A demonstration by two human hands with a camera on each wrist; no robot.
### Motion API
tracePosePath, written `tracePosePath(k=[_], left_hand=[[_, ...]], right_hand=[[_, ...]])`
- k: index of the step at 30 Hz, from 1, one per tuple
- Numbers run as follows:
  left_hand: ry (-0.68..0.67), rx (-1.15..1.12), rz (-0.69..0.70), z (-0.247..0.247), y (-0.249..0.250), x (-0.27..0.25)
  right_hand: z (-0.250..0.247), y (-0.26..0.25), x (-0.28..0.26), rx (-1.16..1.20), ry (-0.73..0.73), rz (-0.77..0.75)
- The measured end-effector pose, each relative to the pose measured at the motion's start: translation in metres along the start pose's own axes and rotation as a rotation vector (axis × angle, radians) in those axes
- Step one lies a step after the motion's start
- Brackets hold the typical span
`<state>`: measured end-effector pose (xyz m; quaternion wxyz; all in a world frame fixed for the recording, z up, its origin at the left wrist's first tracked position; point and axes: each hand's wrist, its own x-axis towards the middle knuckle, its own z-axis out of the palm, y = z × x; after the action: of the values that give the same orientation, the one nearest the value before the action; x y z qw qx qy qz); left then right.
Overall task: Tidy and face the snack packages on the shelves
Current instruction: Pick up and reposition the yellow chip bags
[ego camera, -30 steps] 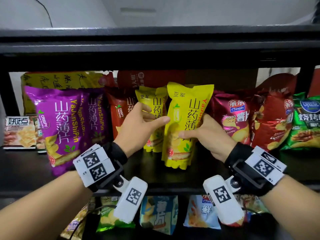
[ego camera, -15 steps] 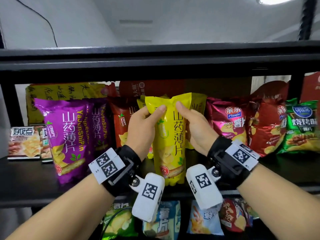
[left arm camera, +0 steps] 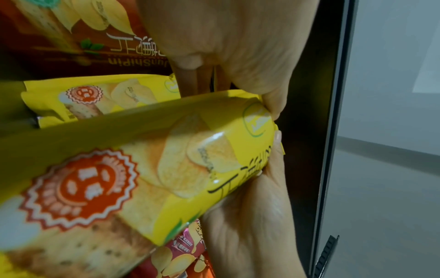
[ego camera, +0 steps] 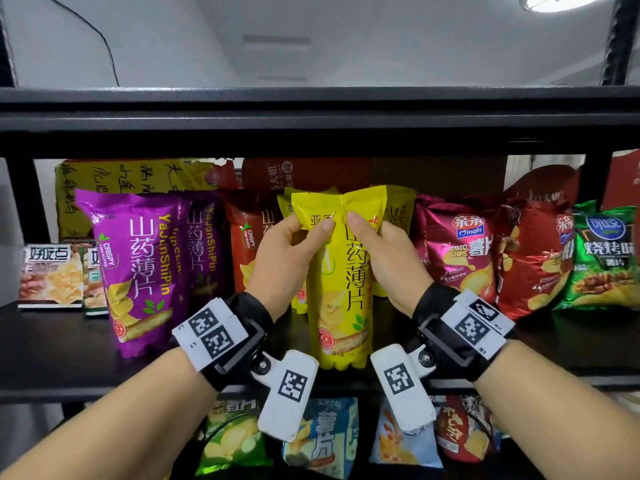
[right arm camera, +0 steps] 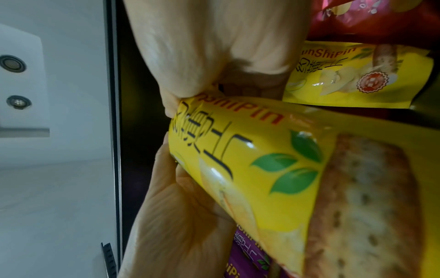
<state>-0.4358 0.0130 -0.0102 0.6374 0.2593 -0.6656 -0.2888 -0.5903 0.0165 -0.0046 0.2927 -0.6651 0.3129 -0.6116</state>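
Head view: left hand (ego camera: 282, 261) and right hand (ego camera: 384, 259) pinch yellow bag (ego camera: 341, 289) at 12 o'clock seal; light, crinkly, slippery, chips fragile.

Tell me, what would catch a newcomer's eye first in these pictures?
First, the yellow chip bag standing upright at the front middle of the black shelf, with the left hand and right hand both pinching its top edge. Next, the big purple bag to its left and the red chip bags to its right. White tags with black square codes sit on both wrists.
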Motion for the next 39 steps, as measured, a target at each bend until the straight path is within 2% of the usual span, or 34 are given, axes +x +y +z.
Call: tracePosePath(k=[7, 17, 20, 24, 27, 29, 32, 35, 36, 37, 39], left_hand=[[-0.085, 0.051, -0.003, -0.003, -0.006, -0.014], [-0.248, 0.055, -0.155, -0.012, -0.038, -0.05], [-0.299, 0.125, -0.18, -0.016, -0.043, -0.059], [-0.297, 0.153, -0.155, -0.021, -0.033, -0.058], [-0.19, 0.219, 0.025, -0.023, -0.018, -0.054], [-0.185, 0.261, 0.16, -0.024, -0.004, -0.052], [-0.275, 0.429, 0.388, -0.02, 0.02, -0.051], [-0.327, 0.617, 0.638, -0.011, 0.047, -0.049], [-0.35, 0.638, 0.704, -0.004, 0.056, -0.048], [-0.379, 0.655, 0.746, -0.004, 0.064, -0.046], [-0.45, 0.656, 0.73, -0.003, 0.077, -0.039]], right_hand=[[-0.004, 0.007, -0.015, -0.028, -0.075, 0.0], [-0.009, 0.035, -0.047, -0.089, -0.194, 0.048], [-0.01, 0.044, -0.056, -0.111, -0.237, 0.092], [-0.014, 0.032, -0.054, -0.14, -0.268, 0.119], [-0.018, 0.004, -0.049, 0.0, -0.25, 0.163], [-0.023, -0.015, -0.045, 0.16, -0.246, 0.218], [-0.029, -0.042, -0.042, 0.243, -0.214, 0.327], [-0.033, -0.056, -0.043, 0.312, -0.254, 0.468], [-0.039, -0.059, -0.047, 0.344, -0.255, 0.47], [-0.039, -0.061, -0.049, 0.371, -0.26, 0.463], [-0.042, -0.069, -0.056, 0.398, -0.299, 0.521]])
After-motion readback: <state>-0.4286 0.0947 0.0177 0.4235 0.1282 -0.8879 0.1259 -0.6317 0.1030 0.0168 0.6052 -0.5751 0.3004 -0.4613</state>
